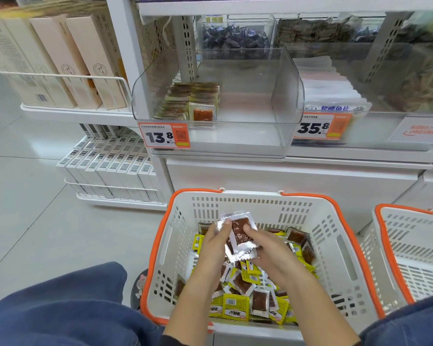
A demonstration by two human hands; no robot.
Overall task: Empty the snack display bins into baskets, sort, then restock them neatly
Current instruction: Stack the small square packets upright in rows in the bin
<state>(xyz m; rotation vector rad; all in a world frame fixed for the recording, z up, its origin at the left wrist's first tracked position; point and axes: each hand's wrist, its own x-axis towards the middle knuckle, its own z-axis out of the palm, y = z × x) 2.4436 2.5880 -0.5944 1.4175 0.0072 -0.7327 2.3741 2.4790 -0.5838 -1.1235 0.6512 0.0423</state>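
Both hands hold a small stack of snack packets above the white basket.
Left hand and right hand pinch the stack's edges, fingers curled. Stack's long axis runs roughly vertical in view, top tilted slightly left, toward the clear bin, where more packets stand in rows at left.

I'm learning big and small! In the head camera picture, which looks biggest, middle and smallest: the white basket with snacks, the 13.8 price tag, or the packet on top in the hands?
1. White basket, by far the largest.
2. 13.8 price tag.
3. Top packet.
The tag and packet look nearly alike, and the packet is closer, so their order is unsure.
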